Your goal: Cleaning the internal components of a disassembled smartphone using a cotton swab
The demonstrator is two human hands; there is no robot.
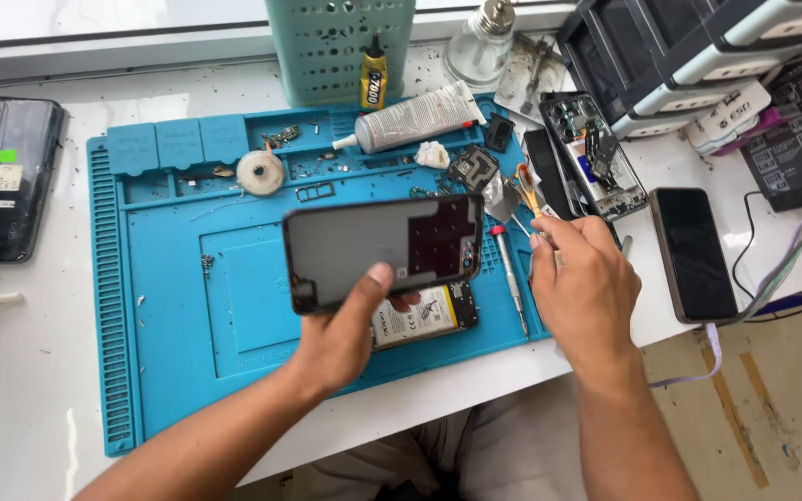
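The left hand (341, 334) has its thumb pressed on the inner face of a phone back cover (384, 249) and the other fingers curled underneath, pinching it by its near long edge. It is lifted clear of the mat and tipped toward the person's face, which looks like a way to inspect the grey lining and the dark patch at the camera end.

The right hand (582, 283), just right of the cover, has its fingertips bunched around something thin. A yellow-and-orange tool tip (528, 190) pokes up beyond those fingers, but I cannot tell for sure whether they hold it or only hide its lower end. The grip is tight and fine, as for small work.

Directly under the lifted cover, touching the left knuckles from below, lies an opened phone body (424, 315) with its battery label showing, kept close so the two parts stay together. Between the hands a red-handled screwdriver (510, 274) lies on the blue repair mat (178, 306), within easy reach of either.

Beyond the fingers, in the mat's far trays, sit a grey glue tube (415, 119), a roll of tape (261, 173) and loose small parts. Further right a second opened phone (596, 153) lies by stacked trays, and a dark phone (693, 252) rests on the white table right of the right hand. Far left lies another black phone (2, 176).
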